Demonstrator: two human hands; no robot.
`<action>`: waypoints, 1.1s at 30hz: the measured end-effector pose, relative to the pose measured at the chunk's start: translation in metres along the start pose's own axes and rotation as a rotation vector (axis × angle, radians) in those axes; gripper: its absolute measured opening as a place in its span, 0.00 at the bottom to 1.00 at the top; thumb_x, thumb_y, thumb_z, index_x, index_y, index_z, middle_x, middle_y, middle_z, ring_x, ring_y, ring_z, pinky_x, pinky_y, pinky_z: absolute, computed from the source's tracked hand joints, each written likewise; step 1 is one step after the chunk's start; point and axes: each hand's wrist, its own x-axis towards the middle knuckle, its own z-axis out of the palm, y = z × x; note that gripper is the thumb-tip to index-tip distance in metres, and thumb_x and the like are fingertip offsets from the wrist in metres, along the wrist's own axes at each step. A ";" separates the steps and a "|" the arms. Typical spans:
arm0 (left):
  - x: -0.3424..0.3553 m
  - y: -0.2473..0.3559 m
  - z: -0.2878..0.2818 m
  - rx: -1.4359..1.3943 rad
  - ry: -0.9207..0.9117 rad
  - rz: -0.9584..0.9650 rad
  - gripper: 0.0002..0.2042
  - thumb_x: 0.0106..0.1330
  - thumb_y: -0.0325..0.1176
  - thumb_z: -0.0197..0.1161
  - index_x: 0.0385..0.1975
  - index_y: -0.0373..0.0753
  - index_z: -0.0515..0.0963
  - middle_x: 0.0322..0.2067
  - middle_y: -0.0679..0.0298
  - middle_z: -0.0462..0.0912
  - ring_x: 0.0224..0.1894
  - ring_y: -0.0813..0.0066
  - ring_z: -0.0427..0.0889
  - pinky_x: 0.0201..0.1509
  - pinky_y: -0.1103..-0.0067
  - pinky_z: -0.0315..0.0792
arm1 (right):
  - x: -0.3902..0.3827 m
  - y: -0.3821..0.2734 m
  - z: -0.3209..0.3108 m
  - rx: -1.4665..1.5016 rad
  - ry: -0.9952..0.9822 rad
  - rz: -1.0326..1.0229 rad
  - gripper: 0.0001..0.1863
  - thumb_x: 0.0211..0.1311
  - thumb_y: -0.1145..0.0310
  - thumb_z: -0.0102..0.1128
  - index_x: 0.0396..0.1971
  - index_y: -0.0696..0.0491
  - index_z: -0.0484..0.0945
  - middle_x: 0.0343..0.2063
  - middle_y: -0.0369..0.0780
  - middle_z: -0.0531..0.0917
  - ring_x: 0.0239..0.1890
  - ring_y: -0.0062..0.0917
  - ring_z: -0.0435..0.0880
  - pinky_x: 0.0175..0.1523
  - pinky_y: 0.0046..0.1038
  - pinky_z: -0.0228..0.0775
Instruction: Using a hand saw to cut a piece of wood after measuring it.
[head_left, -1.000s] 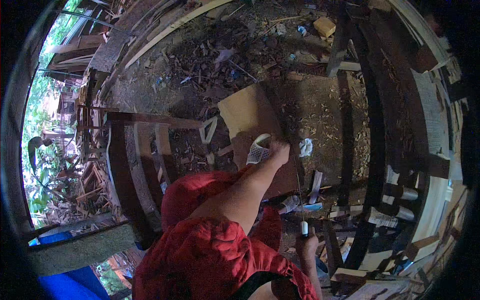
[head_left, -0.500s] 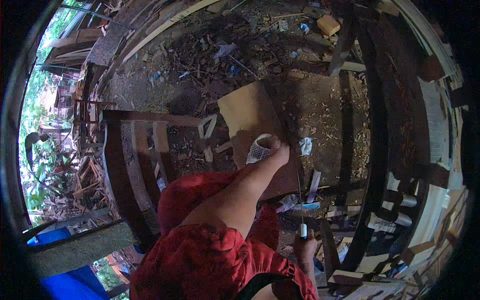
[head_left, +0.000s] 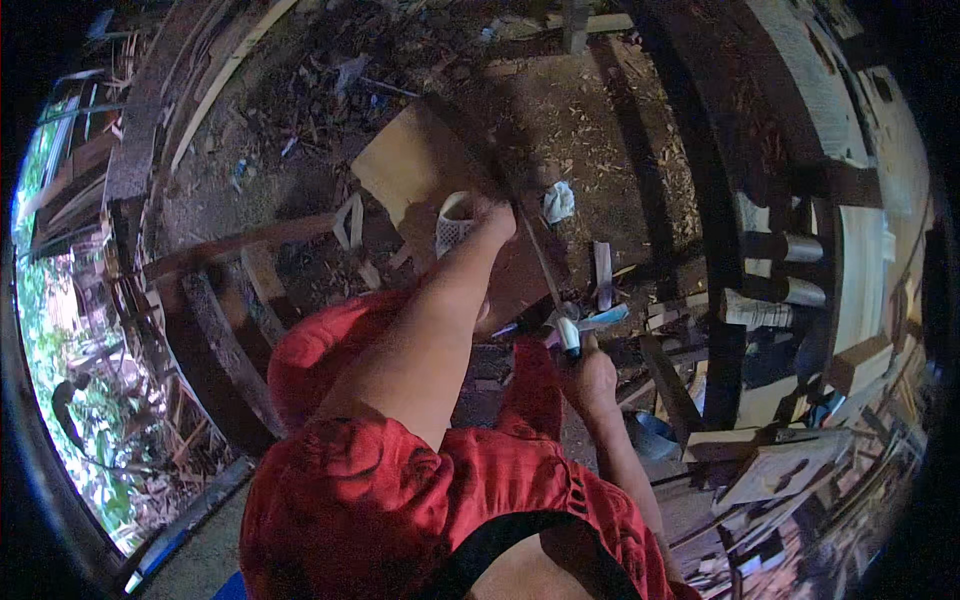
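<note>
Wrapped around a white-and-black handle (head_left: 569,336), the right hand (head_left: 592,380) has a closed grip on what looks like a handsaw, its thin blade (head_left: 541,257) running up and away along the right side of the brown board (head_left: 390,160). That board lies ahead of the person, its far left part lit and its nearer part in deep shadow. Over it, close to the blade's far end, is the left hand (head_left: 494,218); its fingers are turned from view, so I cannot tell whether that grip is pressing flat or curled over the edge. Just left of it stands a white perforated item (head_left: 453,228), probably a sandal on a foot placed on the board. As for progress, the board reads as one piece, with no severed part apparent; any cut already made is lost in the dark along the blade, so how much is done or left cannot be judged. Also hard to make out are the blade's teeth and tip, and whatever carries the board. Its near end is partly covered by the left forearm (head_left: 420,320). A crumpled white scrap (head_left: 559,202) lies right of the blade.
</note>
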 end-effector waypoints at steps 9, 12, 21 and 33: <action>-0.008 -0.005 -0.082 0.002 -0.554 0.092 0.22 0.54 0.35 0.53 0.51 0.40 0.66 0.52 0.57 0.66 0.56 0.61 0.63 0.58 0.60 0.52 | -0.063 0.033 0.002 -0.037 0.118 0.051 0.16 0.47 0.63 0.56 0.34 0.56 0.69 0.21 0.55 0.76 0.28 0.50 0.75 0.30 0.43 0.65; -0.008 -0.005 -0.087 -0.022 -0.518 0.131 0.24 0.52 0.36 0.54 0.52 0.39 0.64 0.53 0.56 0.64 0.57 0.60 0.61 0.59 0.61 0.51 | -0.062 0.037 -0.001 -0.063 0.107 0.009 0.16 0.47 0.65 0.56 0.36 0.55 0.70 0.20 0.54 0.76 0.27 0.50 0.75 0.29 0.43 0.65; -0.008 -0.003 -0.077 -0.020 -0.424 0.050 0.33 0.47 0.40 0.58 0.56 0.37 0.57 0.57 0.53 0.58 0.60 0.59 0.56 0.63 0.65 0.46 | -0.013 0.008 0.004 -0.060 0.056 0.025 0.14 0.46 0.64 0.55 0.31 0.57 0.70 0.21 0.54 0.76 0.29 0.50 0.75 0.32 0.43 0.66; -0.008 -0.007 -0.074 -0.121 -0.474 0.042 0.31 0.44 0.41 0.62 0.51 0.37 0.66 0.55 0.54 0.61 0.59 0.58 0.58 0.62 0.62 0.46 | -0.009 0.016 0.013 -0.020 0.035 0.088 0.14 0.47 0.65 0.55 0.34 0.54 0.71 0.23 0.53 0.77 0.31 0.49 0.76 0.33 0.42 0.67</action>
